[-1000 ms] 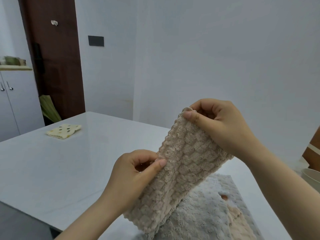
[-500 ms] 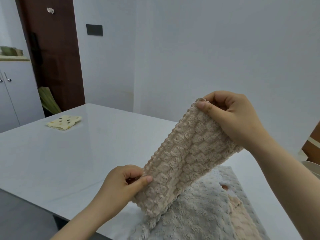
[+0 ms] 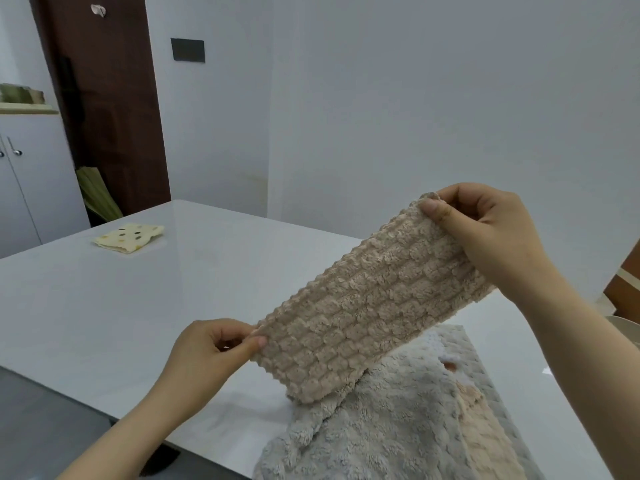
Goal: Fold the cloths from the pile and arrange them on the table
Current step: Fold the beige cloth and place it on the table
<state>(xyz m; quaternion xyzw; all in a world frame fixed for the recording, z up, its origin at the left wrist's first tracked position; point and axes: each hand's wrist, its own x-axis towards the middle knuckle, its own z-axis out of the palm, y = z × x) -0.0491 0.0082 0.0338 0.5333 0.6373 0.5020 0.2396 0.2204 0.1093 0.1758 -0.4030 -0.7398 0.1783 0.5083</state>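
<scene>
A beige waffle-textured cloth point(image 3: 367, 306) is stretched in the air between both hands, folded into a long band. My left hand point(image 3: 207, 358) pinches its lower left corner. At the upper right corner my right hand point(image 3: 485, 230) pinches it, higher and farther back. Under the cloth lies the pile point(image 3: 391, 427): a grey fluffy cloth with beige fabric showing at its right side, at the near right of the white table point(image 3: 145, 306). A folded cream cloth with dark dots point(image 3: 130, 236) lies flat at the table's far left.
A white cabinet point(image 3: 27, 181) and a dark brown door point(image 3: 104, 109) stand beyond the table's left end. White walls close the back. A pale bowl rim point(image 3: 623, 323) shows at the right edge. The table's near edge runs diagonally at lower left.
The beige cloth has been pulled out longer and flatter. My left hand has moved down and left; my right hand has shifted right.
</scene>
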